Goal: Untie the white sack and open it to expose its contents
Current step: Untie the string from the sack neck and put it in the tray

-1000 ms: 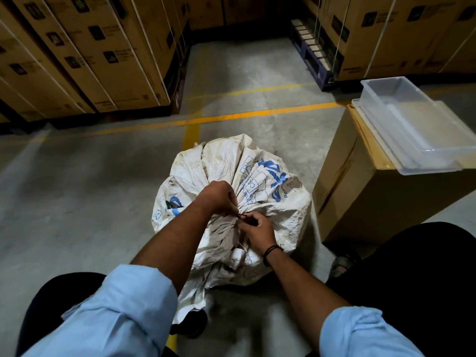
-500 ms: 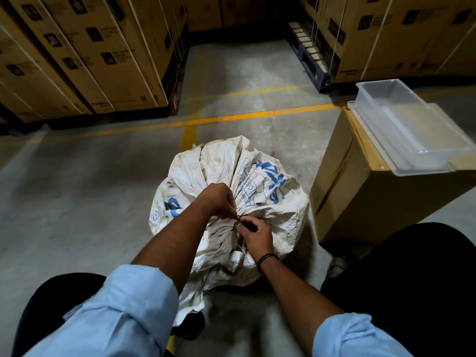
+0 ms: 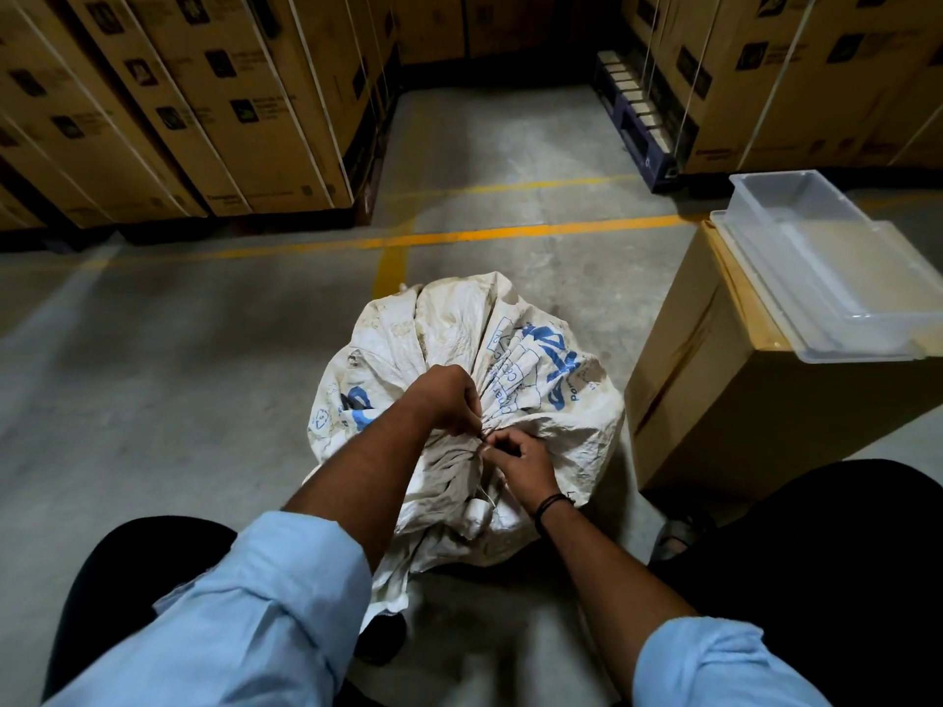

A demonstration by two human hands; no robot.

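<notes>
Concrete floor (image 3: pixel 204 375) under crinkled white sack (image 3: pixel 459 329), left hand (image 3: pixel 444 400), right hand (image 3: pixel 520 461) seemingly pinching tie (image 3: pixel 480 436)

White sack (image 3: pixel 459 344) with blue print; yellow floor lines (image 3: pixel 459 237).

Carton (image 3: pixel 724 400) crowds sack (image 3: pixel 459 349) right; left floor (image 3: pixel 153 375) open.

You're working in dim light. The brightest patch lies on the floor (image 3: pixel 500 160) beyond the sack (image 3: pixel 459 339); left of it the floor darkens into soft shadow. The boxes (image 3: pixel 204 119) far left of the sack lean and bow from wide-angle distortion.
</notes>
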